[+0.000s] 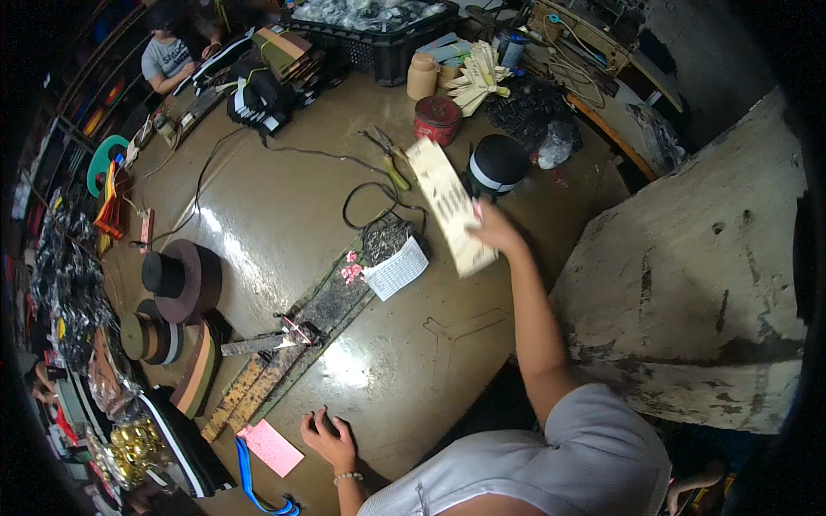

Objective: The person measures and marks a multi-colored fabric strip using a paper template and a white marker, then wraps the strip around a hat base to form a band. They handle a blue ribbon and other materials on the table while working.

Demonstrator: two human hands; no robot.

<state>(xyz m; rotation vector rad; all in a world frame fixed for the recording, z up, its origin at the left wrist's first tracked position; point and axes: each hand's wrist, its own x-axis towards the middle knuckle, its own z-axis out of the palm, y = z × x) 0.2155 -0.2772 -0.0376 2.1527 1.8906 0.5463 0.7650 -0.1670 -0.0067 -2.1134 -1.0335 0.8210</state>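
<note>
My right hand (492, 230) is stretched out over the brown table (284, 215) and grips a long pale flat strip (447, 202) with dark markings, held above the surface. Just left of it stands a small white box (394, 268) filled with small dark metal pieces. My left hand (328, 439) rests flat on the table near the front edge, fingers spread, holding nothing. A pink paper note (272, 447) lies to its left. A long dark worn board (292, 344) with a metal tool (258, 344) on it lies diagonally between the two hands.
Rolls of strap (185, 279) and stacked bands (155, 337) sit at the left. A red tin (437, 119), a black roll (498, 163), pliers (391, 163) and a black crate (379, 39) stand at the back. Another person (168, 56) sits far left. A rough pale slab (688, 284) is on the right.
</note>
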